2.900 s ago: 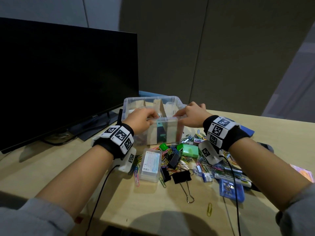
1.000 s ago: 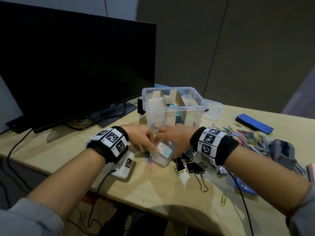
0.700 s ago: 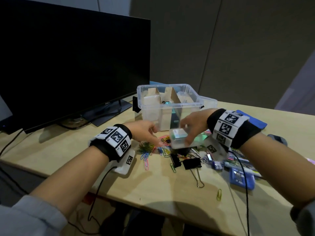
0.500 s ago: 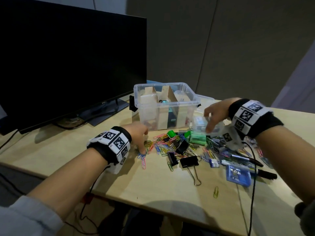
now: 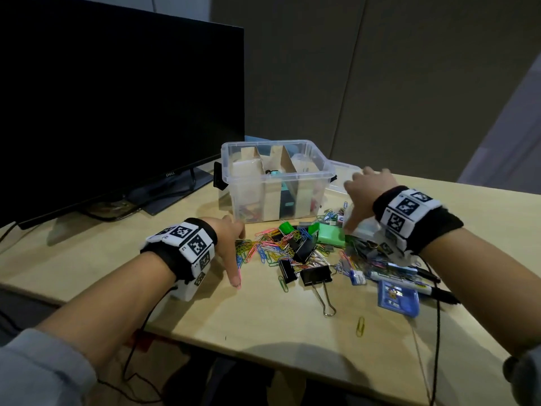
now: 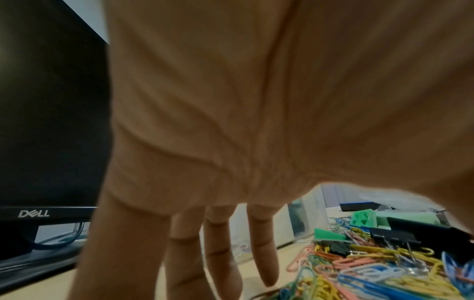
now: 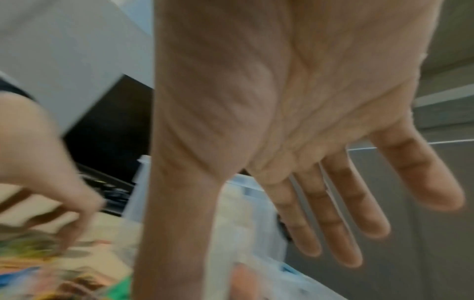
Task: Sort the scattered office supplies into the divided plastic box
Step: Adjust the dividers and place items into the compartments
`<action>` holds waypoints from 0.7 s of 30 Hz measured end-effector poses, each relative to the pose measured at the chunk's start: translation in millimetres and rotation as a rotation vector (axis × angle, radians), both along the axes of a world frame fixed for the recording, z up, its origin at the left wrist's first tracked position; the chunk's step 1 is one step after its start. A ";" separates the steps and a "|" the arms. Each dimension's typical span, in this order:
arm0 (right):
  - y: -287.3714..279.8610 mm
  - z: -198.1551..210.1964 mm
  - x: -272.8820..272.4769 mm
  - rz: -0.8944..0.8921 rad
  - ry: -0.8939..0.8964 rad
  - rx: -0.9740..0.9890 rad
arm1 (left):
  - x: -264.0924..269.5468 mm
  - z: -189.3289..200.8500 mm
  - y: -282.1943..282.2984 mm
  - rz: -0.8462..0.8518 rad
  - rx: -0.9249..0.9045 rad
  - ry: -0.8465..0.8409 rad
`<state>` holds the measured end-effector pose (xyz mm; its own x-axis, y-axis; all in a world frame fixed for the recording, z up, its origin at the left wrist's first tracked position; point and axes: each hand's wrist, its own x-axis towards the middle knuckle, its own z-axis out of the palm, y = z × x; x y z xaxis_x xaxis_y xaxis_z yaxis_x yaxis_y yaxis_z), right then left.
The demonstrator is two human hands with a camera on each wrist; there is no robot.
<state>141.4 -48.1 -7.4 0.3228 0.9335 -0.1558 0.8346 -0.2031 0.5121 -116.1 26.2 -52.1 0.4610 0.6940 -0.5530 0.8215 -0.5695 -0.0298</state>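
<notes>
1. Monitor (image 5: 117, 112), dark, at 10 o'clock on the worktop (image 5: 263, 323); not part of the sort.
2. Left hand (image 5: 227, 241), at 9 o'clock of the pile: fingers straight and spread downward, nothing held; in the left-wrist view, fingertips (image 6: 266, 270) at the near edge of the clips, contact not certain.
3. Paper clips (image 5: 269, 250), coloured, tangled in a loose heap at centre. Judged very light, thin, springy and slippery, prone to interlock; best pinched as a small bunch or raked together, not picked up singly.
4. Divided plastic box (image 5: 275, 183), clear, at 12 o'clock of the heap, open-topped, with upright card dividers; some contents already inside, hard to identify through the walls.
5. Binder clips (image 5: 316, 275), black, at 6 o'clock of the heap, one with wire handles splayed toward the viewer. Judged stiff and heavier than the paper clips; easiest taken by the body or the wire loop.
6. Green plastic item (image 5: 332, 238), at 3 o'clock of the heap; rigid, flat-faced, likely easy to grip across its sides.
7. Right hand (image 5: 367, 191), at 2 o'clock, raised: fingers extended and spread in the right-wrist view, released, nothing gripped. Small clear case (image 5: 363, 228) lying just below it.
8. Blue packet (image 5: 398, 297) and markers (image 5: 421, 276), at 4 o'clock; not yet sorted.
</notes>
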 end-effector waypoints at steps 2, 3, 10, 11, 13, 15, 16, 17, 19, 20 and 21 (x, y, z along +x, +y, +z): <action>3.5 -3.6 -20.7 0.110 -0.017 0.039 | 1.7 -2.6 -0.2 0.001 -0.001 -0.002; 5.6 -7.0 -30.6 0.160 0.021 0.054 | 2.2 -3.6 0.1 0.005 -0.001 -0.011; 23.4 -27.6 -84.9 0.432 0.544 -0.057 | 7.8 -11.6 10.4 0.108 -0.127 -0.168; 27.7 -31.0 -90.8 0.452 0.518 -0.086 | 9.3 -12.3 11.7 0.111 -0.133 -0.188; 37.0 -39.2 -101.1 0.467 0.411 -0.155 | 11.9 -12.6 13.7 0.066 -0.088 -0.204; 44.2 -45.6 -108.4 0.482 0.346 -0.206 | 12.8 -15.0 17.1 -0.003 -0.031 -0.215; 47.1 -47.5 -110.6 0.492 0.349 -0.220 | 13.0 -16.6 18.6 -0.036 -0.009 -0.231; 48.9 -48.2 -112.2 0.503 0.368 -0.227 | 12.6 -18.7 20.6 -0.056 0.007 -0.254; 51.5 -49.6 -114.4 0.516 0.413 -0.223 | 10.7 -19.9 24.0 -0.062 0.014 -0.326; 52.8 -50.8 -114.7 0.511 0.435 -0.215 | 9.7 -19.5 25.4 -0.062 0.022 -0.360; 54.0 -51.9 -114.4 0.504 0.458 -0.205 | 8.4 -19.0 26.1 -0.058 0.037 -0.397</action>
<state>27.0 6.0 -59.2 -0.2808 0.8891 -0.3614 0.9420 0.3274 0.0735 -107.6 52.3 -71.0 0.6728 0.6767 -0.2992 0.7398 -0.6196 0.2623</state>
